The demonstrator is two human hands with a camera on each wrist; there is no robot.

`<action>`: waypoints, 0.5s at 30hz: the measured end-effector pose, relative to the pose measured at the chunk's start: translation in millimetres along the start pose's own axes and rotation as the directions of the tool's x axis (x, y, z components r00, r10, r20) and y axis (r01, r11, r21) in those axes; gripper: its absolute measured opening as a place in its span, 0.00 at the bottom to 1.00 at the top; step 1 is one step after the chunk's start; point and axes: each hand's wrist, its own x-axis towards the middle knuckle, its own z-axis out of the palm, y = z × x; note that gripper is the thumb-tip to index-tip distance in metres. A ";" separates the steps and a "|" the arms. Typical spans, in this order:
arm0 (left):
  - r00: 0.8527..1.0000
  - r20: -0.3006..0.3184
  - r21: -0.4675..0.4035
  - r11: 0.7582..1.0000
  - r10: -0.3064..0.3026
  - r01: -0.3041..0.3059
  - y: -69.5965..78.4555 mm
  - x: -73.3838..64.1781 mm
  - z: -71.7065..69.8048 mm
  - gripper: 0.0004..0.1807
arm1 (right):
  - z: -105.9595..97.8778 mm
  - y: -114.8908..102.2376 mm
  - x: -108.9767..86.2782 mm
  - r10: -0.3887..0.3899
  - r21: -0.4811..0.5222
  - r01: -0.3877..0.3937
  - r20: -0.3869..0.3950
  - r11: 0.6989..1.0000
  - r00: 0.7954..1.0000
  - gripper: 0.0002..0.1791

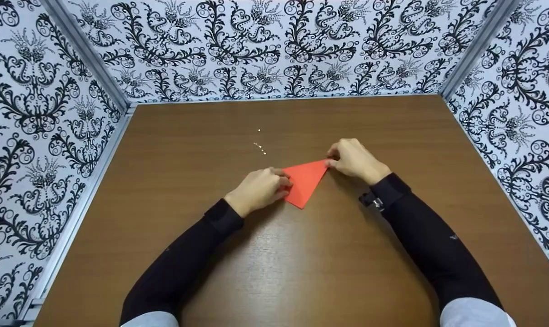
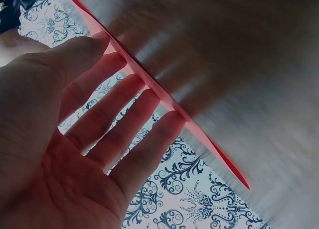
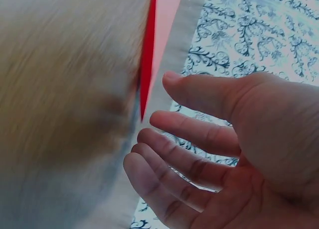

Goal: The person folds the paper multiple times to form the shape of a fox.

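Observation:
A red sheet of paper (image 1: 308, 179), folded to a pointed shape, lies on the brown table. My left hand (image 1: 262, 188) rests its fingertips on the paper's left part and covers it there. In the left wrist view these fingers (image 2: 144, 139) are fairly straight, and the thumb touches the paper's edge (image 2: 209, 142). My right hand (image 1: 355, 159) is at the paper's upper right corner. Seen from the right wrist, its fingers (image 3: 194, 162) are loosely bent, with thumb and forefinger apart, just beside the paper's tip (image 3: 146, 89).
Several tiny pale scraps (image 1: 261, 148) are scattered on the wooden table (image 1: 202, 131) behind the left hand. Walls with a black and white scroll pattern (image 1: 265, 45) stand at the back and both sides, joined by grey metal posts (image 1: 476, 47).

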 end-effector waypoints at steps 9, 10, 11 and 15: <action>1.000 -0.020 0.006 1.000 0.012 -0.012 0.3 0.3 -1.2 0.13 | -3.6 2.1 5.8 0.030 0.010 -0.031 0.053 0.999 0.998 0.15; 1.000 -0.021 0.004 1.000 0.014 -0.014 0.5 0.3 -1.4 0.13 | -3.6 2.2 6.2 0.034 0.008 -0.034 0.057 0.999 0.998 0.15; 1.000 -0.021 0.000 1.000 0.015 -0.015 0.8 0.3 -1.6 0.12 | -3.2 2.5 6.7 0.036 0.005 -0.037 0.061 0.999 0.997 0.15; 1.000 -0.018 -0.008 1.000 0.013 -0.013 1.4 0.2 -1.8 0.12 | -2.2 3.4 7.7 0.042 0.000 -0.042 0.071 0.999 0.997 0.14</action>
